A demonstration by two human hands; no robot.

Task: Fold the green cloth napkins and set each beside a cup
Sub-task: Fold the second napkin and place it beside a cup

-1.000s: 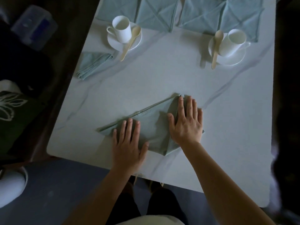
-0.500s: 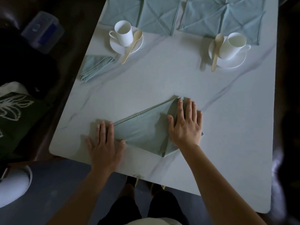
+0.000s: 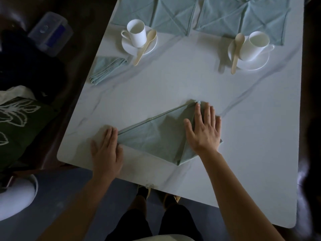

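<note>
Head view: this is my only camera, and it looks down on the white marbled bench (image 3: 173,87).
Napkin in work: I see a green napkin (image 3: 156,136) folded to a rough triangle. It lies flat close to the near edge of the bench and spans the gap between both hands.
Napkin to left grip: its pointed left tip meets the thumb side of the left grip (image 3: 107,150).
Left grip: it is wide open with the palm down and the fingers straight and together. It rests mostly on bare bench and just touches that tip. It is slightly blurred, so I can't read finer contact.
Napkin to right grip: the napkin's right end lies under the right grip (image 3: 205,131).
Right grip: it is spread wide and pressed flat on the cloth. The fingers point at the far edge and nothing is pinched.
Folded napkin (image 3: 107,68): it lies at the left edge of the bench, just beside the left cup (image 3: 136,33).
Right cup (image 3: 253,45): it stands on its saucer toward the far right corner.
Flat napkins (image 3: 243,16): I see them spread open along the far edge.
</note>
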